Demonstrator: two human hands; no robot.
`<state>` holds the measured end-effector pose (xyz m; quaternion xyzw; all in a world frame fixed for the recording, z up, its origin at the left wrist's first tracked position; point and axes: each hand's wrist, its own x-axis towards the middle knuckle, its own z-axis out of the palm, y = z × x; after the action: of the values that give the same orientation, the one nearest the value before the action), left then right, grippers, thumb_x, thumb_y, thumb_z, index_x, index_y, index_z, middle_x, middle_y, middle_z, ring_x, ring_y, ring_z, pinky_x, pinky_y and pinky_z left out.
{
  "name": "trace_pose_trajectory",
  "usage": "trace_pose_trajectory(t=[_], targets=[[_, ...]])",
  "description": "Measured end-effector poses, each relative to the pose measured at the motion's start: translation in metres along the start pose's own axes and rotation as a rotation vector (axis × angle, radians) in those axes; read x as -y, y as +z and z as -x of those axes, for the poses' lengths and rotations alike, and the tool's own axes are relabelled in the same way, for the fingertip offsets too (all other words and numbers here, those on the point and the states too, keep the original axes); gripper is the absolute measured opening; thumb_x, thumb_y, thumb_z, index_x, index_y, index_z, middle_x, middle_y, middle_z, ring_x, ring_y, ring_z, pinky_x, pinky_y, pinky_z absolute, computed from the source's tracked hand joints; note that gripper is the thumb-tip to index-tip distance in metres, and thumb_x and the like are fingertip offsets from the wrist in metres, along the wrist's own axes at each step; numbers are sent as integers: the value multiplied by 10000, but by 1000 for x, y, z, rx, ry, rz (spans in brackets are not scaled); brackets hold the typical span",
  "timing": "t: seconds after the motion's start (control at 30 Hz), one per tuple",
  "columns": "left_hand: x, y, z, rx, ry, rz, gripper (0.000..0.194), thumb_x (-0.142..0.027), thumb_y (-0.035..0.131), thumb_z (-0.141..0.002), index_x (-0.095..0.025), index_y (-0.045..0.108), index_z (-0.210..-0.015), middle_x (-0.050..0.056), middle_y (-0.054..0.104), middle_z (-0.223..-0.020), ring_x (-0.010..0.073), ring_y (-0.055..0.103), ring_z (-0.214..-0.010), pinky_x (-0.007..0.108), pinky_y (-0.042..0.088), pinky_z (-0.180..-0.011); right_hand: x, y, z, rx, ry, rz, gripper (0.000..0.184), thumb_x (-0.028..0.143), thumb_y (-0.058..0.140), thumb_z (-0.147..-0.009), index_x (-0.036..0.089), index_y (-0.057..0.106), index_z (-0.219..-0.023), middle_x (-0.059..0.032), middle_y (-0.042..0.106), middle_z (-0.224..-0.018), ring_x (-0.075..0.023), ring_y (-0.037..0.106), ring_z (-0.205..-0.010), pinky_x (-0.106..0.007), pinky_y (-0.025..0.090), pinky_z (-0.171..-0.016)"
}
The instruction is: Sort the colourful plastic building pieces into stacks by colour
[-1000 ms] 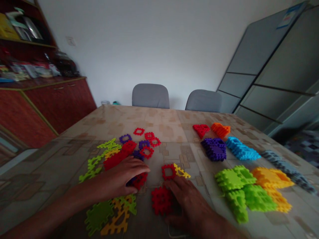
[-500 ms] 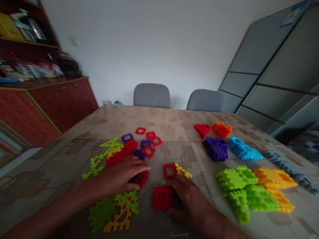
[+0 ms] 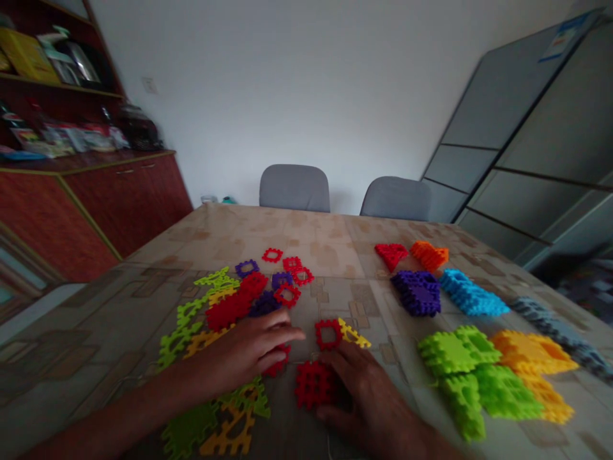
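Note:
My left hand (image 3: 262,337) hovers over the loose toy building tiles with its fingers stretched out and apart. Partly hidden beneath it is a red tile (image 3: 278,363), and I see nothing gripped in that hand. My right hand (image 3: 366,386) rests on the table, thumb and fingers around the right side of a stack of red lattice tiles (image 3: 312,384). Just beyond its fingertips lie a red square frame tile (image 3: 317,336) and a yellow triangular tile (image 3: 353,333). Purple tiles (image 3: 264,303) and a red pile (image 3: 230,309) sit past my left hand.
Sorted stacks stand on the right: purple (image 3: 416,292), blue (image 3: 472,294), lime green (image 3: 450,351), yellow (image 3: 531,351), orange (image 3: 430,255), red (image 3: 391,253) and grey (image 3: 560,332). Green tiles (image 3: 191,428) lie near my left forearm. Two grey chairs (image 3: 294,187) stand behind the table.
My left hand has shifted slightly right, nearer the red lattice stack, its fingers more extended. My right hand stays at that stack. The view has tilted up a little.

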<state>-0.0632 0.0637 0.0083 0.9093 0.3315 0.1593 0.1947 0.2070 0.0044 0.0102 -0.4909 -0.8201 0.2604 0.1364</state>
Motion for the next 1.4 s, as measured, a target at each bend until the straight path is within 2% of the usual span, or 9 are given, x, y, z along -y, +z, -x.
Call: trace_pose_trajectory(t=[0.23, 0.37, 0.53, 0.67, 0.8, 0.93, 1.07, 1.27, 1.4], targets=[[-8, -8, -1, -10, -63, 68, 367, -132, 483, -982, -259, 655, -1279, 64, 655, -1173, 213, 664, -1054, 272, 519, -892, -1, -3, 2, 43, 16, 26, 586, 265, 787, -744, 228, 645, -1312, -87, 614, -1346, -277, 559, -1240, -383, 421, -1086], [-14, -10, -4, -135, -66, 181, 408, -139, 404, -996, -271, 644, -1298, 68, 644, -1306, 226, 593, -1236, 346, 456, -1054, 3, -9, 3, 60, 19, 36, 571, 269, 790, -751, 230, 652, -1304, -92, 615, -1355, -286, 564, -1251, -385, 433, -1086], [-15, 2, -6, -193, -210, 419, 356, -195, 458, -956, -243, 654, -1249, 67, 700, -1228, 222, 662, -1126, 344, 522, -957, -2, -17, 7, 99, 13, 17, 638, 320, 762, -821, 210, 571, -1420, -141, 520, -1503, -316, 484, -1376, -448, 401, -1139], [-22, 3, -5, -100, -162, 301, 386, -145, 468, -929, -249, 674, -1238, 61, 697, -1230, 220, 642, -1151, 342, 495, -1000, -9, -17, 6, 91, -29, 14, 521, 268, 721, -856, 191, 617, -1361, -147, 584, -1435, -306, 536, -1324, -457, 430, -1113], [-26, -3, 4, 83, -77, 194, 471, -104, 564, -891, -283, 639, -1320, 58, 625, -1405, 251, 589, -1285, 362, 459, -1075, -4, -20, 3, 99, -51, 6, 442, 206, 724, -835, 200, 664, -1273, -106, 652, -1314, -264, 602, -1208, -393, 479, -1038], [-21, -4, 14, 176, -108, 136, 633, -64, 681, -823, -331, 591, -1390, 40, 483, -1569, 279, 514, -1386, 404, 422, -1137, -1, -23, 3, 129, -35, 13, 536, 280, 796, -797, 224, 652, -1310, -101, 638, -1344, -280, 585, -1233, -417, 462, -1063], [-20, -4, 15, 177, -61, 132, 635, -37, 661, -826, -348, 602, -1376, 28, 533, -1531, 262, 533, -1371, 389, 425, -1135, -2, -23, 3, 208, 25, 49, 828, 372, 876, -716, 209, 548, -1459, -150, 490, -1540, -353, 450, -1403, -494, 369, -1160], [-30, -7, 5, 81, -193, 72, 696, -197, 754, -824, -327, 519, -1465, 61, 610, -1441, 311, 593, -1288, 417, 478, -1071, -5, -24, 4, 205, 45, 28, 831, 307, 879, -705, 191, 548, -1458, -157, 489, -1543, -345, 436, -1423, -476, 354, -1176], [-42, 6, -1, 21, -266, 9, 758, -329, 797, -837, -329, 452, -1512, 74, 616, -1431, 328, 583, -1281, 471, 455, -1092, -11, -34, 7, 205, 62, 37, 804, 321, 853, -740, 206, 535, -1469, -157, 463, -1567, -348, 403, -1449, -508, 331, -1183]])
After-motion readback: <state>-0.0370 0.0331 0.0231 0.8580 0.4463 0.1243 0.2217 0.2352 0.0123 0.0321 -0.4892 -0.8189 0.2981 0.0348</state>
